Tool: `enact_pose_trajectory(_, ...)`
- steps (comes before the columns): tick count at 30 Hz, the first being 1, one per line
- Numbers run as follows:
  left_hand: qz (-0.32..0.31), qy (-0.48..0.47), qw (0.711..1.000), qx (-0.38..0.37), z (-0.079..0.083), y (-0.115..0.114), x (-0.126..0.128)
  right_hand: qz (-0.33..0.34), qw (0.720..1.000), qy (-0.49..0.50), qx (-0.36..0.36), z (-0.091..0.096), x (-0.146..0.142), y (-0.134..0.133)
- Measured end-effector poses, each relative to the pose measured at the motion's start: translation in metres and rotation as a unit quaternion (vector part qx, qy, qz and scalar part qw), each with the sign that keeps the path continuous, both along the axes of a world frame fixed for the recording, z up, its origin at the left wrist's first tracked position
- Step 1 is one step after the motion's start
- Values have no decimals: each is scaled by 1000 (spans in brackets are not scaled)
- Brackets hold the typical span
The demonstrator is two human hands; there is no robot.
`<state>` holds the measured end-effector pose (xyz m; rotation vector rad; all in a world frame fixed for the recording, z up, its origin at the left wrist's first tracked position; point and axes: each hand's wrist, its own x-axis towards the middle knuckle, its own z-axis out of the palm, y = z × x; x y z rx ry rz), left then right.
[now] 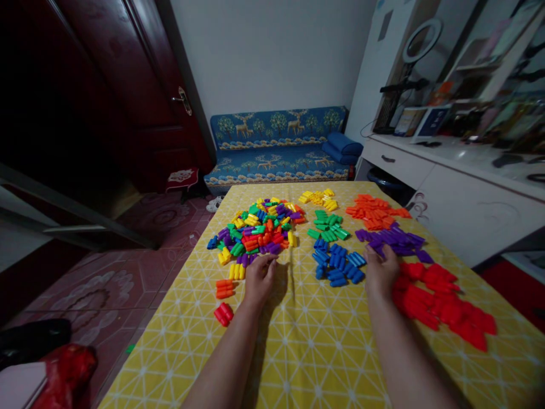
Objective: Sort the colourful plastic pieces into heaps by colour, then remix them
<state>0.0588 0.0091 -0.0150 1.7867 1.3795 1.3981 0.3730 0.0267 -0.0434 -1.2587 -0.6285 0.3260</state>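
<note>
My left hand (260, 278) is over the yellow tablecloth at the near side of a mixed heap of small plastic pieces (259, 227). Its fingers are curled together, and whatever they may hold is hidden. Beside it lie yellow pieces (237, 271), orange pieces (225, 288) and red pieces (223, 313). My right hand (382, 271) reaches to the near edge of a purple pile (394, 240), thumb and fingers apart. A blue pile (338, 263) lies to its left, and a red pile (443, 298) to its right.
Green (327, 226), yellow (319, 197) and orange (374, 212) piles lie farther back on the patterned tablecloth (306, 352). Beyond the table stands a blue sofa (276, 156). A white dresser (481, 199) is at the right, a dark red door (128, 85) at the left.
</note>
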Motion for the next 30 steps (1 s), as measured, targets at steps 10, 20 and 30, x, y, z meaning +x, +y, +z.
enact_pose_trajectory(10,12,-5,1000,1,3,0,0,71,988,-99,-91,43,-22,7)
enact_pose_trajectory(20,11,5,1000,-7,2,-1,1,114,830,-499,-222,41,-50,-8)
enact_pose_trajectory(30,6,-4,1000,-6,-2,1,1,153,792,-555,-202,45,-72,-14)
